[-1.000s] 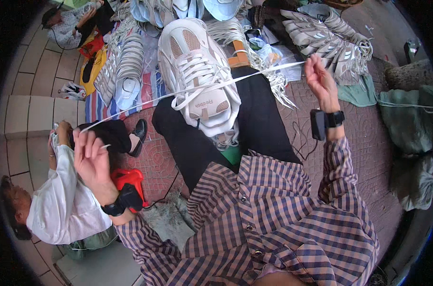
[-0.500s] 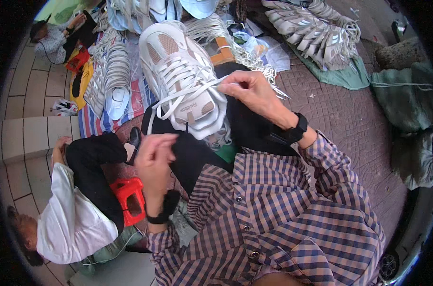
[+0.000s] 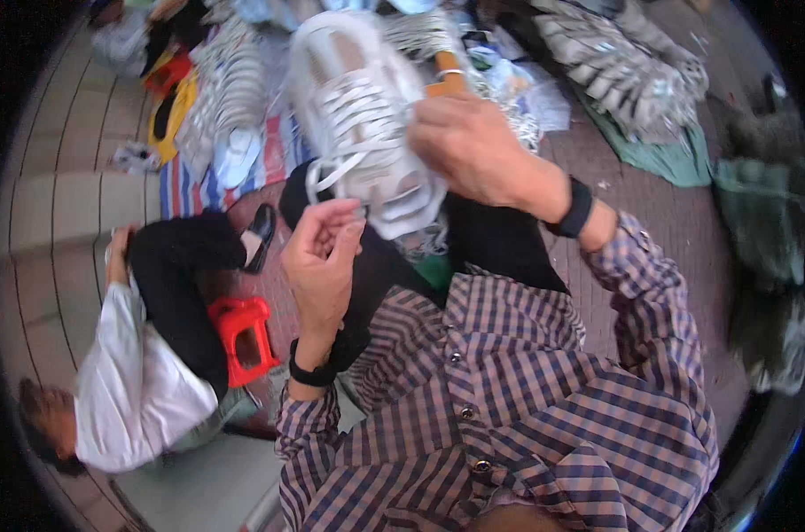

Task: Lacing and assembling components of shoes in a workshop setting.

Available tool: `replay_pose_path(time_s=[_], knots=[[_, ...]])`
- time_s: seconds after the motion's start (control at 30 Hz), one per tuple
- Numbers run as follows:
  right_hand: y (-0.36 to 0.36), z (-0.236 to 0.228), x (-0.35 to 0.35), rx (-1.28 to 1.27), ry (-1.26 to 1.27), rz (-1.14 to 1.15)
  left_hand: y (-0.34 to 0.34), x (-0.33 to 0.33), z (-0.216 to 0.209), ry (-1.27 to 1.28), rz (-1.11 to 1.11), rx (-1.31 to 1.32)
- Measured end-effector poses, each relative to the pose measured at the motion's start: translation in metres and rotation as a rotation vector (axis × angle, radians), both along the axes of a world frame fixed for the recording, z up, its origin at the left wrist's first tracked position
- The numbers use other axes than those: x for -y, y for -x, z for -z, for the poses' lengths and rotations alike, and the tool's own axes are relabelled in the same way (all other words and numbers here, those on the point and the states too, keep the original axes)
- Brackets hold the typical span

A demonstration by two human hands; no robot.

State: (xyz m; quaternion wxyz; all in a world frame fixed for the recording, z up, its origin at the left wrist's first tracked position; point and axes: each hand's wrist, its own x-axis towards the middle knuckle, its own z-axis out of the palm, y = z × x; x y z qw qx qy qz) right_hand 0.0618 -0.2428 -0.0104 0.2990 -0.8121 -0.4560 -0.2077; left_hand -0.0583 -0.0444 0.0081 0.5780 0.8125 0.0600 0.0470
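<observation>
A white sneaker with beige panels point(image 3: 394, 191) rests across my lap, its toe pointing away. White shoelaces point(image 3: 354, 111) cross its front, and a loose loop hangs over the left side. At the shoe's right edge my right hand point(image 3: 473, 146) is closed, blurred by motion, with a lace running toward its fingers; the fingertips are partly hidden. My left hand point(image 3: 321, 257) is near the opening end of the shoe, just below the lace loop. Its fingers are curled with thumb and forefinger close together; whatever lies between them cannot be made out.
Rows of similar shoes lie at left point(image 3: 241, 97) on a striped sheet point(image 3: 185, 191), and at right point(image 3: 629, 75) over green cloth point(image 3: 664, 155). A person in white point(image 3: 141, 390) sits at left beside a red stool point(image 3: 243, 332). Green sacks point(image 3: 766, 217) stand far right.
My left hand has risen toward the shoe, its fingers coming beside the lace loop. My right hand has turned and closed into a fist against the shoe's side. The whole view has shifted slightly.
</observation>
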Motion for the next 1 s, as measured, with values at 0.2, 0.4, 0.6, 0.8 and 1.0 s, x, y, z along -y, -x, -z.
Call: replay_pose_path(time_s=[0.2, 0.4, 0.6, 0.8, 1.0], knots=[[-0.009, 0.003, 0.008, -1.163, -0.332, -0.075, -0.01, -0.033, 0.016, 0.139, -0.14, 0.131], [-0.003, 0.012, 0.008, -1.27, -0.483, -0.072, -0.036, -0.022, 0.004, -0.307, -0.157, 0.199], [-0.003, 0.016, 0.008, -1.191, -0.492, -0.072, -0.056, -0.019, -0.001, -0.595, -0.04, 0.328], [0.031, 0.007, -0.004, -0.542, -0.314, 0.196, -0.052, -0.005, 0.004, -0.763, 0.025, 0.409], [0.033, 0.0, 0.0, -0.486, -0.304, 0.202, -0.03, 0.002, 0.018, -0.469, -0.156, 0.44]])
